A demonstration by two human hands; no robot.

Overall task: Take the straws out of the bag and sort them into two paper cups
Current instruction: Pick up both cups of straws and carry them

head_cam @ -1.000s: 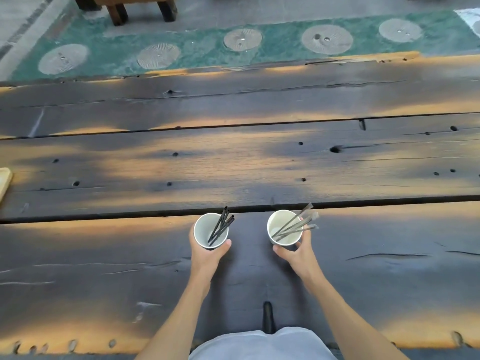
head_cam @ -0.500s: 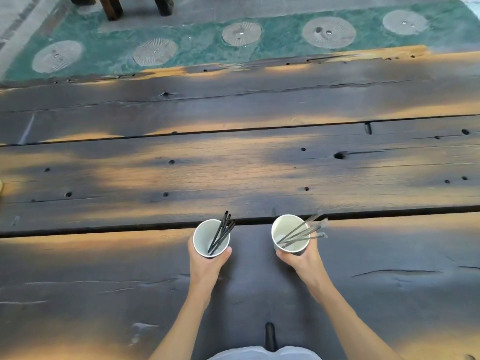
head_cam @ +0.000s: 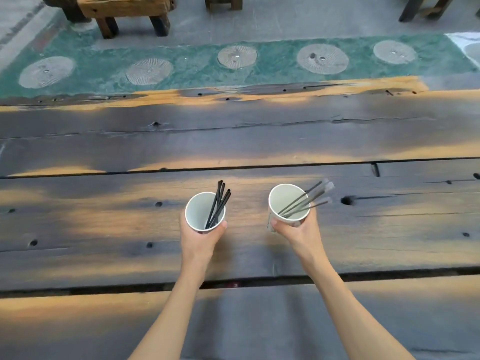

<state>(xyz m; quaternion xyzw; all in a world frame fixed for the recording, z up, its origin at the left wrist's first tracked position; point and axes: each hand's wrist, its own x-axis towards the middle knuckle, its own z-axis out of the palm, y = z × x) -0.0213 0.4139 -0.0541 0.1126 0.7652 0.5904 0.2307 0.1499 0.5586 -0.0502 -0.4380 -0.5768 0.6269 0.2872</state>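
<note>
Two white paper cups are held over the dark wooden table (head_cam: 104, 229). My left hand (head_cam: 198, 239) grips the left paper cup (head_cam: 198, 216), which holds several bare black straws (head_cam: 218, 203) leaning to the upper right. My right hand (head_cam: 298, 233) grips the right paper cup (head_cam: 283, 201), tilted slightly right. It holds several black straws in clear wrappers (head_cam: 309, 198) that stick out over its right rim. No bag is in view.
The table is made of long planks with gaps and knot holes (head_cam: 346, 200). Beyond its far edge lies a green floor strip with round stone discs (head_cam: 237, 57). A wooden bench (head_cam: 124, 11) stands at the top left.
Both hands have carried the cups forward across the plank gap, farther from my body. The arms are stretched out more and the cups stand wider apart.
</note>
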